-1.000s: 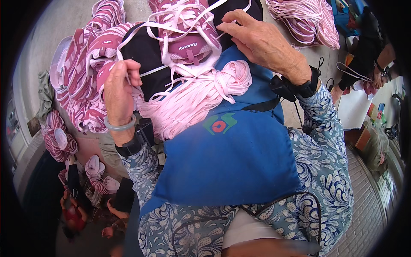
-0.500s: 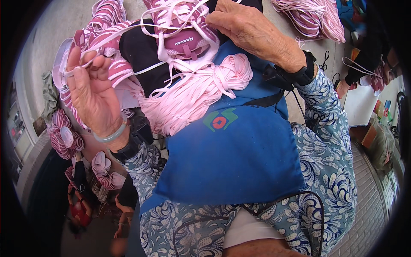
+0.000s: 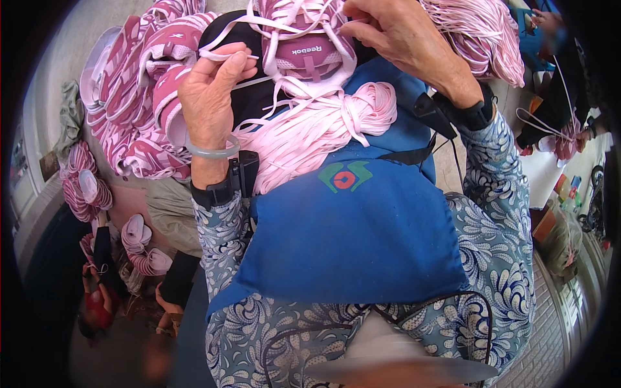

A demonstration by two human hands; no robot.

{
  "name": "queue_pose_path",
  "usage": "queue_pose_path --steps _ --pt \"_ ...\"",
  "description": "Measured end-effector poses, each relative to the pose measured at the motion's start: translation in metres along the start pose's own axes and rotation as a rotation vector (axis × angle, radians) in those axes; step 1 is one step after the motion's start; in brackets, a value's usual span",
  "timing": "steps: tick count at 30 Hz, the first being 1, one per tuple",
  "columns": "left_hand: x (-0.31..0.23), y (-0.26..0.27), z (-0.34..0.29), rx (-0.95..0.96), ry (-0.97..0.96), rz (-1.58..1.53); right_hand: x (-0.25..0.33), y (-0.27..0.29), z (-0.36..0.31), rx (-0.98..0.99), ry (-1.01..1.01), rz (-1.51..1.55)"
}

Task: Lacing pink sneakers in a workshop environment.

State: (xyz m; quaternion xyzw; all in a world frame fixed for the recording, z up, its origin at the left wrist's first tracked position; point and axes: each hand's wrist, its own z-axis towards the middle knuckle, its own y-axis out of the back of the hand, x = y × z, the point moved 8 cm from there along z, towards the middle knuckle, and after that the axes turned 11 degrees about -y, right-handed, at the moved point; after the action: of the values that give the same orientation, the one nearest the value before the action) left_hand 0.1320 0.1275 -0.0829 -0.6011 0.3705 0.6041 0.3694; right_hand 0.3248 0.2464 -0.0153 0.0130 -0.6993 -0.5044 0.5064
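Observation:
A mauve and pink sneaker (image 3: 308,57), partly laced, lies on my lap at the top with its tongue toward me. To its left, my left hand (image 3: 210,97) pinches a pale pink shoelace (image 3: 226,24) near one end, the tip poking out past the thumb. That lace loops up and across to the shoe's eyelets. On the shoe's right side my right hand (image 3: 394,39) has its fingers curled together at the lacing edge; whatever is between them is hidden. A tied bundle of pink shoelaces (image 3: 317,132) rests just below the shoe, on my blue apron (image 3: 349,246).
Stacked pink sneakers (image 3: 129,97) crowd the left side. Another thick hank of pink laces (image 3: 482,39) lies at the upper right. People work at the far right and lower left, with more shoe pieces (image 3: 142,246) near the latter. A plastic bag (image 3: 563,239) stands at right.
My left hand has moved right, closer to the shoe, and its raised fingers have drawn together on the lace. My right hand stays by the lacing. The view has shifted slightly.

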Motion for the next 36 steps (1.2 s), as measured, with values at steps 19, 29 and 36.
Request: queue_pose_path --steps 19,29,36 --pt "0.016 -0.024 0.017 0.109 -0.060 -0.024 -0.011 -0.024 -0.034 -0.276 -0.126 -0.289" --pt "0.010 -0.029 0.019 0.052 -0.227 0.186 -0.010 -0.029 -0.035 -0.264 -0.063 -0.167" --pt "-0.005 -0.036 0.019 0.072 -0.293 0.333 0.019 -0.031 -0.029 -0.191 0.127 -0.634"
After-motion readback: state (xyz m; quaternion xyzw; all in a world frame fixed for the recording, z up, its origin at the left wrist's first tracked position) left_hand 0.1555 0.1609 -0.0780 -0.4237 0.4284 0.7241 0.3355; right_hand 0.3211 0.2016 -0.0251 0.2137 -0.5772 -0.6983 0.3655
